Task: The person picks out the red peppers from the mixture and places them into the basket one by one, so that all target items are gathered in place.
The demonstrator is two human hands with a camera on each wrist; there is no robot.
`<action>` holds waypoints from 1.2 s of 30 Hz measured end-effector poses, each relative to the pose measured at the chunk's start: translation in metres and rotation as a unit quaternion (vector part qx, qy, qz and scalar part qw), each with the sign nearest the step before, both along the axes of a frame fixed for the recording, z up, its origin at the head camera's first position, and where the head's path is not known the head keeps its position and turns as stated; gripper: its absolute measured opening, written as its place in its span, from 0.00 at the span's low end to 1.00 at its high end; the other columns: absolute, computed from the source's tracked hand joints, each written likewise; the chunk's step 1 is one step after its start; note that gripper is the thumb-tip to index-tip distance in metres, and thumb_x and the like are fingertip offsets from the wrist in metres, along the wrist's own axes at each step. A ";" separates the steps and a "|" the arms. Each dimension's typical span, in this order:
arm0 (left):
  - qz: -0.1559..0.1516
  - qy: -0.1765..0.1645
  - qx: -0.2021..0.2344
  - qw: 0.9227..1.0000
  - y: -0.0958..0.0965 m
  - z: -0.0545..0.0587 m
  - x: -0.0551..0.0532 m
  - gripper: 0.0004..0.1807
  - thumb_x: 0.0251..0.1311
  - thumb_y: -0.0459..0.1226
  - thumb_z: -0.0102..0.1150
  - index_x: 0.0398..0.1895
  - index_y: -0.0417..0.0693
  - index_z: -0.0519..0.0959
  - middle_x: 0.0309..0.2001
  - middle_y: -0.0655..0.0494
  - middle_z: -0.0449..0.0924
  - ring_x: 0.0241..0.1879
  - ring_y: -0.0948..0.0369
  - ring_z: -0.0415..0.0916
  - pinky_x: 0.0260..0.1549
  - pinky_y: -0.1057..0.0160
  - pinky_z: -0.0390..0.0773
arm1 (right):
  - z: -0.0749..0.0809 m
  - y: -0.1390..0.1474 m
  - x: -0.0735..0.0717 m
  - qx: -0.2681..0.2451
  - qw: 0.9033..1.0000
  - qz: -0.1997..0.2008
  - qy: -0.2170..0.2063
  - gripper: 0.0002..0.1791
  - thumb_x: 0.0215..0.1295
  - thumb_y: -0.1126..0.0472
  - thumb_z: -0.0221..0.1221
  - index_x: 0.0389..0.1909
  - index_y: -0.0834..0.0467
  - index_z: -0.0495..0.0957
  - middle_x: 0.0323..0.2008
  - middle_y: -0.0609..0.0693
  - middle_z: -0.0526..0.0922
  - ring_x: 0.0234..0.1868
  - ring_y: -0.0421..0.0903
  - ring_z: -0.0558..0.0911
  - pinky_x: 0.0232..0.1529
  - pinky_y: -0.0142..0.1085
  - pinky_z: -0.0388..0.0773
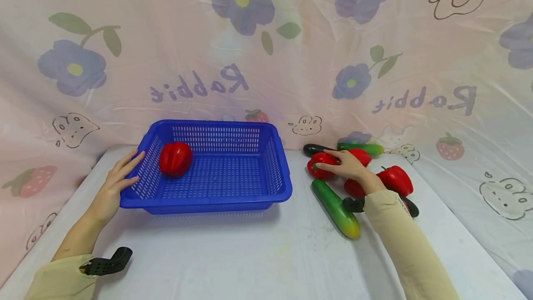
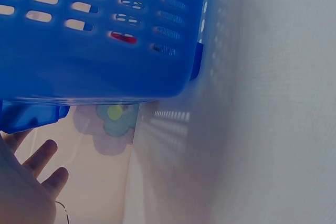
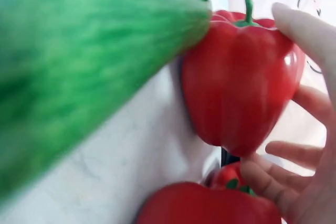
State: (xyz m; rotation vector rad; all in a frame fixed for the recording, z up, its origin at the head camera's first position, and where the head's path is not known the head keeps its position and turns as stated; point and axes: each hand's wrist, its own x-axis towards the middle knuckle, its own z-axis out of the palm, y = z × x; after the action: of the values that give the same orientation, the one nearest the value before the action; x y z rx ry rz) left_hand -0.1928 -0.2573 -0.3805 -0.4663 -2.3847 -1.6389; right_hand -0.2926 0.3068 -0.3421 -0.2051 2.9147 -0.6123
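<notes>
Right of the blue basket [image 1: 216,202], a red pepper [image 3: 239,82] lies between thumb and fingers of our nearer right hand [image 1: 351,165], grip unclear; our left hand [image 1: 110,190], fingers extended, meets the basket's left rim.

Clad in beige sleeves [image 1: 410,240], wearing a bent, black, hole-dotted left mount [image 1: 102,265] and a black right mount [image 1: 354,204] at the wrists.
</notes>
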 end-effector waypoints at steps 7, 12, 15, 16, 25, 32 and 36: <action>0.000 0.002 0.001 1.000 -0.001 0.001 0.000 0.28 0.73 0.33 0.29 0.74 0.61 0.55 0.75 0.69 0.41 0.73 0.54 0.31 0.66 0.42 0.32 | -0.004 -0.010 -0.003 0.023 0.999 -0.035 0.000 0.49 0.58 0.29 0.54 0.73 0.55 0.56 0.67 0.69 0.60 0.65 0.65 0.60 0.59 0.64 0.64; -0.001 0.005 -0.004 1.000 0.000 0.001 0.001 0.28 0.73 0.34 0.29 0.75 0.58 0.54 0.76 0.68 0.41 0.73 0.57 0.32 0.67 0.47 0.33 | -0.004 -0.019 -0.003 0.039 0.997 -0.063 -0.018 0.52 0.57 0.25 0.50 0.73 0.55 0.55 0.67 0.69 0.58 0.65 0.66 0.60 0.59 0.65 0.62; 0.000 0.007 -0.007 1.000 0.000 0.000 0.001 0.28 0.73 0.34 0.29 0.75 0.57 0.54 0.76 0.68 0.41 0.72 0.57 0.32 0.67 0.53 0.35 | -0.003 -0.022 -0.002 0.037 0.996 -0.076 -0.032 0.54 0.56 0.23 0.47 0.74 0.56 0.54 0.69 0.68 0.55 0.67 0.67 0.57 0.60 0.66 0.60; -0.001 0.008 -0.006 1.000 0.000 0.000 0.000 0.28 0.73 0.34 0.30 0.75 0.57 0.55 0.75 0.68 0.41 0.73 0.56 0.32 0.67 0.53 0.35 | -0.002 -0.024 -0.001 0.037 0.996 -0.075 -0.034 0.54 0.57 0.23 0.46 0.74 0.57 0.53 0.69 0.69 0.55 0.67 0.68 0.56 0.60 0.67 0.59; -0.005 0.009 -0.004 1.000 0.000 0.000 0.002 0.27 0.73 0.35 0.30 0.75 0.54 0.54 0.76 0.65 0.40 0.71 0.68 0.34 0.67 0.47 0.33 | -0.001 -0.021 -0.002 -0.002 1.000 -0.016 -0.007 0.51 0.58 0.29 0.53 0.74 0.56 0.52 0.68 0.67 0.59 0.67 0.65 0.59 0.61 0.65 0.60; -0.006 0.011 -0.001 1.000 -0.001 -0.001 0.000 0.27 0.73 0.34 0.29 0.75 0.57 0.55 0.76 0.67 0.41 0.72 0.66 0.34 0.67 0.50 0.34 | -0.003 -0.012 -0.001 -0.031 0.998 0.052 0.025 0.47 0.57 0.41 0.63 0.74 0.49 0.55 0.68 0.63 0.62 0.66 0.64 0.62 0.57 0.64 0.66; -0.005 0.010 -0.001 1.000 0.000 -0.001 0.000 0.28 0.73 0.34 0.30 0.74 0.58 0.55 0.76 0.67 0.42 0.71 0.65 0.35 0.65 0.63 0.39 | -0.003 -0.010 0.000 -0.047 0.996 0.069 0.022 0.43 0.57 0.46 0.65 0.73 0.47 0.58 0.69 0.62 0.61 0.66 0.64 0.62 0.57 0.63 0.67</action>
State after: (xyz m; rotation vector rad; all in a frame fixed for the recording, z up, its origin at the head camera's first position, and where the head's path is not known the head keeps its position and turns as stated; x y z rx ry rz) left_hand -0.1925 -0.2576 -0.3817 -0.4930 -2.3741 -1.6268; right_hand -0.2927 0.2973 -0.3452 -0.4336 2.8852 -0.7304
